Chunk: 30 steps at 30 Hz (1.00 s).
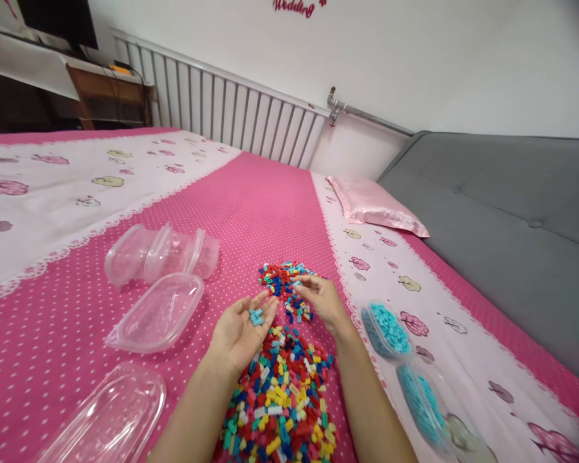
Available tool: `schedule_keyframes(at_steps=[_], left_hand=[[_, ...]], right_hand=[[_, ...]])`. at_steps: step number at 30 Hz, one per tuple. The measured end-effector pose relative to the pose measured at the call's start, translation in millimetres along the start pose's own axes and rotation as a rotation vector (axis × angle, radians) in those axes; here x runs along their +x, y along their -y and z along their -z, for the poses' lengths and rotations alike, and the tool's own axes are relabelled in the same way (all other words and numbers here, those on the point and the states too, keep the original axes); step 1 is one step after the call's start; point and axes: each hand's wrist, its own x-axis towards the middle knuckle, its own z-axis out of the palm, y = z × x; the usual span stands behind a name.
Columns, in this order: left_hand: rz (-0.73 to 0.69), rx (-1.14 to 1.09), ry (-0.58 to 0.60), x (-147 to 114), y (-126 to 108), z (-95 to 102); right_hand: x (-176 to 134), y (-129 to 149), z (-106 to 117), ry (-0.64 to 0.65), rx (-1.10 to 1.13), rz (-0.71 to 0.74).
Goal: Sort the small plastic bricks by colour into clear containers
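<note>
My left hand [244,328] is turned palm up, with several small light blue building bricks [256,317] lying in its cupped palm. Over the far pile, my right hand [321,297] pinches a light blue brick [296,285] between thumb and fingers. Beneath it spreads a smaller heap of mixed bricks [280,276], mostly red and blue with some light blue. Nearer to me, between my forearms, lies a larger heap of multicoloured bricks [282,399]. My left wrist hides part of that heap's edge.
To the right stand a clear tub of light blue bricks [390,329] and a second such tub [422,402]. Stacked clear containers [161,254], a clear lid [159,312] and another lid [110,418] lie left on the pink bedspread [265,193]. A pillow [374,204] rests near the grey headboard [502,193].
</note>
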Motion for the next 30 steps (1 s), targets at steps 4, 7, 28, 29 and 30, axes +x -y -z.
schedule_keyframes(at_steps=[4,7,28,29,30], left_hand=[[0.034,0.037,0.031,-2,4,-2.0],[0.077,0.041,0.05,-4,6,-3.0],[0.0,-0.026,0.128,-5,-4,1.6],[-0.002,-0.025,0.128,-5,-5,1.8],[-0.004,-0.024,0.129,-5,-5,2.1]], right_hand=[[-23,35,-13,0.202,0.019,0.07],[-36,54,-15,0.256,-0.037,0.129],[-9,-6,-14,0.096,-0.905,0.061],[-9,-6,-14,0.101,-0.917,0.065],[-9,-6,-15,0.11,-0.925,0.072]])
